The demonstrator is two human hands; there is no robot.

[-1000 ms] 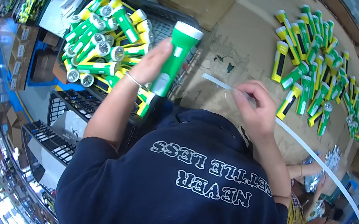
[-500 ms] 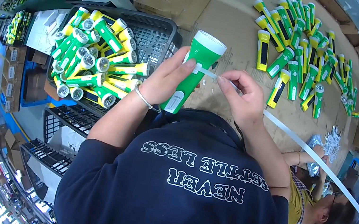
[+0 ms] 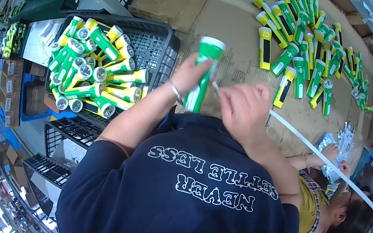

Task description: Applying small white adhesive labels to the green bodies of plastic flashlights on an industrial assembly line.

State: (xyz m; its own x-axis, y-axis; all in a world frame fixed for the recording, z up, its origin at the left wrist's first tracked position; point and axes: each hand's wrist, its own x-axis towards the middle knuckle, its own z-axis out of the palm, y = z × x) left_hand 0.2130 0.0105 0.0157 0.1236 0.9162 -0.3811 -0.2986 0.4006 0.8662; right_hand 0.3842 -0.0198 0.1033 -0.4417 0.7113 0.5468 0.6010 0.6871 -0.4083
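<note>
Head view: just right of the black crate [image 3: 151, 43], my left hand [image 3: 189, 74] grips a green flashlight [image 3: 209, 51], apparently to steady it, while farther right of that crate my right hand [image 3: 245, 107] pinches a white strip [image 3: 311, 144] near its end, probably for control.

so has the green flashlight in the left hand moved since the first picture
Yes, to the right: the green flashlight then overlapped the right edge of the black crate; now it shows wholly past that edge.
</note>
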